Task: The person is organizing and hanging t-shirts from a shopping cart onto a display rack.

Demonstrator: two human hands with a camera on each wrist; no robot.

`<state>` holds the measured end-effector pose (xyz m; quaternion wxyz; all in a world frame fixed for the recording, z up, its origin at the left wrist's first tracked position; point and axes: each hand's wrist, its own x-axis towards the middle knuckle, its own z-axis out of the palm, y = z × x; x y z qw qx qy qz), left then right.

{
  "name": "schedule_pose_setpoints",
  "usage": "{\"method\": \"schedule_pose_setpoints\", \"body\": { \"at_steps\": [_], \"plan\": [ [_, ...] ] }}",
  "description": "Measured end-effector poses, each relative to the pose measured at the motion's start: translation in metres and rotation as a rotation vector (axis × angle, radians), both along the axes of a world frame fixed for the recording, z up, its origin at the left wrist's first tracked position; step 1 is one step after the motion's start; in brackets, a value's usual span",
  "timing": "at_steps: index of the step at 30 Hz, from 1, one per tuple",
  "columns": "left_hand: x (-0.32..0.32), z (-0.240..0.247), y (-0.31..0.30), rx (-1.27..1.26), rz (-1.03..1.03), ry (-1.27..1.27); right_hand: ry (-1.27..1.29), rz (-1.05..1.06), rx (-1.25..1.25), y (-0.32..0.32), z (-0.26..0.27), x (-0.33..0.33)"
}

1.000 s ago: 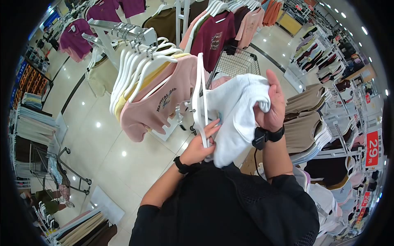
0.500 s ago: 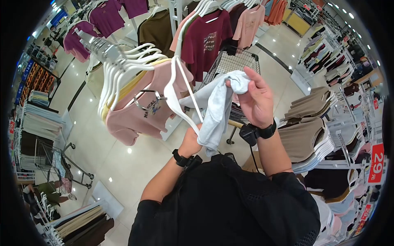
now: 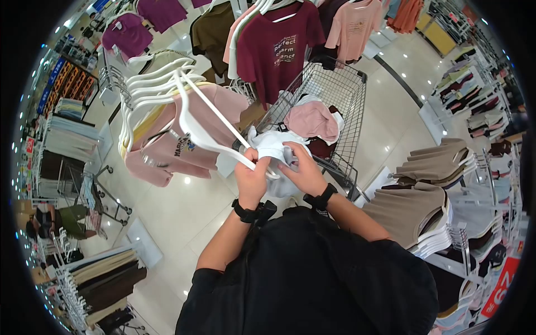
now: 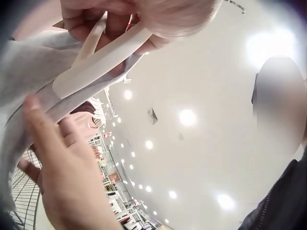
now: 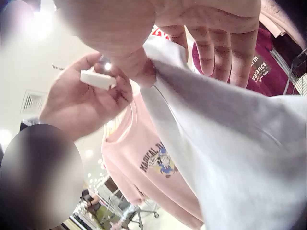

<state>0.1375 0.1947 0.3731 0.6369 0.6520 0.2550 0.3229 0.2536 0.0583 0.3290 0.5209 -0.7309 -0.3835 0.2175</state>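
My left hand (image 3: pixel 251 178) grips a white hanger (image 3: pixel 207 142) near one end, with fingers curled round both its curved arm and straight bar. From there the hanger slants up and left, its metal hook over the pink shirt. Close on the right, my right hand (image 3: pixel 304 170) pinches the edge of a pale grey garment (image 5: pixel 235 139) between thumb and fingers. The cloth hangs in folds beside the hanger's end, overlapping the cart in the head view. In the left wrist view, the hanger's rounded tip (image 4: pixel 62 86) lies against the grey cloth.
A wire shopping cart (image 3: pixel 357 106) ahead holds a pink garment (image 3: pixel 312 121) and other clothes. To the left, a pink printed shirt (image 3: pixel 190 142) hangs on a rack of white hangers. Taupe tops (image 3: pixel 413 209) hang at right, and a maroon shirt (image 3: pixel 279 47) hangs ahead.
My right hand has come down and left, close to my left hand, bringing the grey garment lower. The hanger has tilted further left. More of the cart shows as the view shifted.
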Motion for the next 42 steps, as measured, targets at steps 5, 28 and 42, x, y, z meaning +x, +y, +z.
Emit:
{"method": "schedule_pose_setpoints", "body": {
  "at_steps": [5, 28, 42],
  "plan": [
    [-0.004, 0.018, -0.004, -0.031, 0.077, -0.081, -0.096, -0.025, -0.096, -0.009, -0.042, 0.015],
    [-0.184, 0.046, 0.032, 0.57, 0.241, -0.14, -0.16, -0.002, -0.329, 0.023, -0.029, -0.067],
    [-0.412, 0.018, 0.068, 0.625, -0.016, 0.109, 1.103, 0.061, 0.478, 0.116, 0.021, -0.193]
  ]
}}
